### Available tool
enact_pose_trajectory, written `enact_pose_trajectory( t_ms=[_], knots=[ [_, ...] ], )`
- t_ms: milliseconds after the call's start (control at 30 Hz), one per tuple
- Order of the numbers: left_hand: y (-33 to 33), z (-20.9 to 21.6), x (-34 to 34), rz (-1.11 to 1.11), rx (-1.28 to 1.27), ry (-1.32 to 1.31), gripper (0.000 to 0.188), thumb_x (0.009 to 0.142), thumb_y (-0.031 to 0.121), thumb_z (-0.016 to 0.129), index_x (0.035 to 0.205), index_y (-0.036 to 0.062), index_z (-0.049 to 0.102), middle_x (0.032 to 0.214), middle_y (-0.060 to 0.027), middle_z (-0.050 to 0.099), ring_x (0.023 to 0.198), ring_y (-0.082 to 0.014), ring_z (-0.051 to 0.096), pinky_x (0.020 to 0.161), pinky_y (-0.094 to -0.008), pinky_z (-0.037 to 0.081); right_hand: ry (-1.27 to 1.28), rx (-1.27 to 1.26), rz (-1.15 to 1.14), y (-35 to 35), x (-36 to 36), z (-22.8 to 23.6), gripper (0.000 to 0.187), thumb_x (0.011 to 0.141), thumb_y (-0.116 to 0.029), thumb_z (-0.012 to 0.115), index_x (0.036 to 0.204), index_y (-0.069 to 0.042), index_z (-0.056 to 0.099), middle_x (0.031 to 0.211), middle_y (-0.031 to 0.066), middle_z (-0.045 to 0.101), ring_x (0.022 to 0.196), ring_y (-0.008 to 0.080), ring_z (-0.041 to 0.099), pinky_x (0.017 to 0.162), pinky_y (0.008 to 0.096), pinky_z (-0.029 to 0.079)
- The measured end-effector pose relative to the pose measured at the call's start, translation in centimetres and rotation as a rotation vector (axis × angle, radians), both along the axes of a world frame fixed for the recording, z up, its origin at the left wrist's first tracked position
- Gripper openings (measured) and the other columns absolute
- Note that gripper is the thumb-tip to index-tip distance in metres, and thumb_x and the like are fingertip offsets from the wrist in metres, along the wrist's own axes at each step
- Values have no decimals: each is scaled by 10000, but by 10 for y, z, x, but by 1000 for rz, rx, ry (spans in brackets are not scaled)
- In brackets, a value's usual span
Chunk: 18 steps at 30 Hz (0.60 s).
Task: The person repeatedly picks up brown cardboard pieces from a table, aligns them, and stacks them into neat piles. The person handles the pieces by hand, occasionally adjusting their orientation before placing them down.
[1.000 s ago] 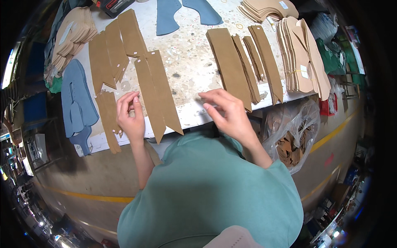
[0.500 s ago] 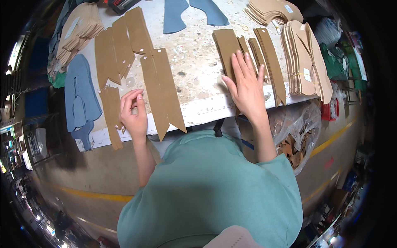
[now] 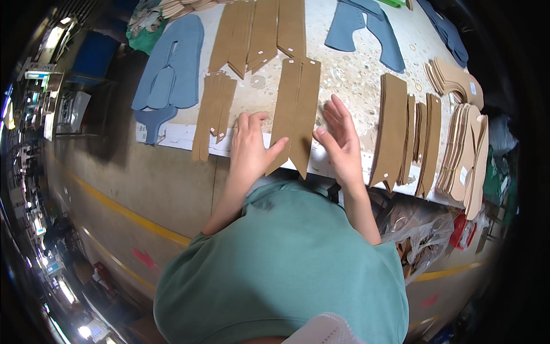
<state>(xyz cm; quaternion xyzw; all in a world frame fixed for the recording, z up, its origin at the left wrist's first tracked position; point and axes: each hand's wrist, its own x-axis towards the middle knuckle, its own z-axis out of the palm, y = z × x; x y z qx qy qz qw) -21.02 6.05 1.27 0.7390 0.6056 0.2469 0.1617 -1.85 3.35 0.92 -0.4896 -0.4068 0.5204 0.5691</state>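
Note:
Two long brown strips (image 3: 293, 106) lie side by side on the table in front of me, their pointed lower ends reaching past its near edge. My left hand (image 3: 250, 143) is at their left side, fingers loosely bent, with the thumb stretched onto or just over the left strip. On the other side, my right hand (image 3: 345, 143) is held upright with its fingers apart, the thumb near the right strip's edge. Neither hand grips anything. Small white labels mark the strips. A bunch of narrower brown strips (image 3: 213, 109) lies left of my left hand.
More brown strips (image 3: 263, 28) lie farther back. Blue shaped pieces (image 3: 184, 63) are at the left, others (image 3: 375, 34) at the back. Right of my right hand stand stacks of brown strips (image 3: 389, 126) and tan pieces (image 3: 458, 155). A clear plastic bag (image 3: 427, 238) hangs below the table edge.
My right hand has left the brown stack at the right and come to the right side of the middle strips. My left hand has opened beside them. The view has turned.

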Motion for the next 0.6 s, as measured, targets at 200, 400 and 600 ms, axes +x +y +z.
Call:
enact_pose_trajectory(
  t_ms=[200, 400, 600],
  knots=[
    [3, -3, -1, -136, 82, -57, 393, 767, 147, 807, 1079, 47, 588, 977, -88, 601, 870, -188, 640, 645, -282, 542, -143, -64, 61, 3, -15, -9, 639, 873, 23, 649, 1468, -73, 439, 1289, 100, 534, 921, 100, 566, 747, 228, 501],
    [-21, -6, -3, 39, -381, -755, 410, 872, 116, 726, 1239, 19, 571, 840, -106, 713, 737, -161, 697, 689, -267, 558, -208, -52, 52, -6, -6, -8, 581, 845, 65, 660, 1402, -10, 514, 1125, 48, 573, 699, 47, 507, 669, 207, 471],
    [-40, -6, -26, 11, -822, -1068, 384, 968, 63, 598, 1329, -37, 511, 1003, -100, 703, 855, -136, 685, 735, -275, 570, 431, -305, 117, -2, 12, 10, 572, 906, -26, 640, 1447, -15, 459, 1252, 39, 602, 794, 12, 509, 626, 157, 388]
  ],
)
